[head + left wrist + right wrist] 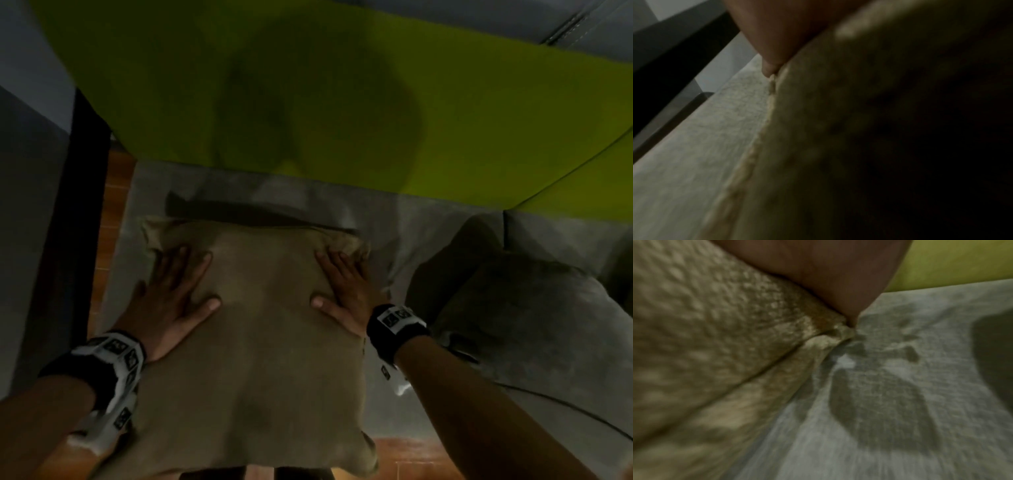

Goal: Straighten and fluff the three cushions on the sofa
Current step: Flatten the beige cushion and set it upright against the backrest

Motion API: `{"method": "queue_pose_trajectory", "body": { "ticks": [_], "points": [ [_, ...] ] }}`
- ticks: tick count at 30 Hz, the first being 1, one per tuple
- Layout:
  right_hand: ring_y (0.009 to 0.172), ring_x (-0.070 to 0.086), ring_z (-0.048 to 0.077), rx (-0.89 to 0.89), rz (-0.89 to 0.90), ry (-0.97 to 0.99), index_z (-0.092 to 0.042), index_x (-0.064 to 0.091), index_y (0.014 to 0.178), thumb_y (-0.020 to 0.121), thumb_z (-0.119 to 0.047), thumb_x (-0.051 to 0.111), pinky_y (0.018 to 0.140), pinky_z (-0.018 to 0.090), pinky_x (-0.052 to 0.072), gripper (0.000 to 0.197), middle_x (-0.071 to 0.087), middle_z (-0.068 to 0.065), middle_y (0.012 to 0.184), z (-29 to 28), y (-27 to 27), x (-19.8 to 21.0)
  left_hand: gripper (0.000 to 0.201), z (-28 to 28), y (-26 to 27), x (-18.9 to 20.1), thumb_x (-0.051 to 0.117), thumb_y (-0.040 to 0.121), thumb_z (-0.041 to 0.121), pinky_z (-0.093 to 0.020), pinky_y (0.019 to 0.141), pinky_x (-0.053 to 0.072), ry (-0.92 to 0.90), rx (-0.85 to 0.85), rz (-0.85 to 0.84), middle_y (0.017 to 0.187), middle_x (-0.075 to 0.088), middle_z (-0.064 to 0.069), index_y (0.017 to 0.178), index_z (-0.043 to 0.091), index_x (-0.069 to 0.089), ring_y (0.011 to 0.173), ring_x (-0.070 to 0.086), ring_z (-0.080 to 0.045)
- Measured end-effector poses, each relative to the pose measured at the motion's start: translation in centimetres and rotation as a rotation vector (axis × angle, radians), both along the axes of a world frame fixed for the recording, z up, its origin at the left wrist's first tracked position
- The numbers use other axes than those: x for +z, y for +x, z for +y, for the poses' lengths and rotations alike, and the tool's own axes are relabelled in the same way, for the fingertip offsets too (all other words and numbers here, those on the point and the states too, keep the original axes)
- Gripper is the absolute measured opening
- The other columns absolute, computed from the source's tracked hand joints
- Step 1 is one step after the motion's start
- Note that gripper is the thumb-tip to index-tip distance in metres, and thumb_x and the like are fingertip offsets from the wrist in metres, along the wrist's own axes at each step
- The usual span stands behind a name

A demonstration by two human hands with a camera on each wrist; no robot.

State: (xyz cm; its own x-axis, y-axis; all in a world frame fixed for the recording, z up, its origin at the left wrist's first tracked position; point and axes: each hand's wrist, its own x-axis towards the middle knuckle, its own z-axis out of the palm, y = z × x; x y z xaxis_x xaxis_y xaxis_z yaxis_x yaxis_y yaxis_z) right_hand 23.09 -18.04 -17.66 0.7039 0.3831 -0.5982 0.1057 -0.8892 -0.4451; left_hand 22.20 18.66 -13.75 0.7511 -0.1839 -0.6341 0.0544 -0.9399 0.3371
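Observation:
A tan cushion [260,329] lies flat on the grey sofa seat [387,219] in the head view. My left hand [174,294] presses flat on its upper left part with straight, spread fingers. My right hand [342,291] lies flat on the upper right edge, fingers straight, near the crumpled far right corner. In the left wrist view the tan cushion [838,129] and its piped seam fill the picture under my left hand [785,32]. The right wrist view shows the tan cushion [715,337] corner beneath my right hand [828,272]. A grey cushion [527,315] lies at the right.
A lime-green backrest [342,89] rises behind the seat. Wooden floor [113,205] shows at the left past the sofa's end, beside a dark upright edge [85,192]. The tan cushion's near edge hangs over the seat front, with floor below.

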Motion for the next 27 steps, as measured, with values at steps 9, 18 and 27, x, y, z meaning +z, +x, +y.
{"method": "queue_pose_trajectory", "body": {
  "ticks": [9, 18, 27],
  "points": [
    [0.155, -0.016, 0.011, -0.08, 0.088, -0.117, -0.033, -0.021, 0.159, 0.08, -0.095, 0.017, 0.123, 0.049, -0.018, 0.107, -0.02, -0.006, 0.169, -1.4, 1.1, -0.8, 0.12, 0.6, 2.5, -0.2, 0.024, 0.058, 0.104, -0.053, 0.121, 0.015, 0.042, 0.194, 0.139, 0.167, 0.005, 0.004, 0.154, 0.042, -0.013, 0.151, 0.017, -0.024],
    [0.157, 0.008, 0.025, -0.538, -0.042, 0.032, -0.032, 0.016, 0.162, 0.087, -0.086, 0.03, 0.125, 0.046, 0.007, 0.093, 0.01, 0.001, 0.171, -2.3, -0.5, 3.5, 0.092, 2.0, 1.9, 3.5, 0.018, 0.086, 0.084, -0.04, 0.117, 0.026, -0.095, 0.633, 0.102, 0.163, 0.027, -0.006, 0.159, 0.03, 0.007, 0.144, 0.036, -0.031],
    [0.083, 0.064, 0.025, -1.15, 0.261, 0.358, -0.02, 0.072, 0.098, 0.097, -0.014, 0.067, 0.083, 0.04, 0.055, 0.008, 0.072, 0.007, 0.088, -4.0, -2.4, 4.4, 0.015, 4.5, -0.7, 4.2, 0.05, 0.101, 0.018, -0.039, 0.075, 0.059, -0.335, 0.865, 0.107, 0.098, 0.067, -0.016, 0.103, 0.008, 0.061, 0.08, 0.066, -0.026]
  ]
}}
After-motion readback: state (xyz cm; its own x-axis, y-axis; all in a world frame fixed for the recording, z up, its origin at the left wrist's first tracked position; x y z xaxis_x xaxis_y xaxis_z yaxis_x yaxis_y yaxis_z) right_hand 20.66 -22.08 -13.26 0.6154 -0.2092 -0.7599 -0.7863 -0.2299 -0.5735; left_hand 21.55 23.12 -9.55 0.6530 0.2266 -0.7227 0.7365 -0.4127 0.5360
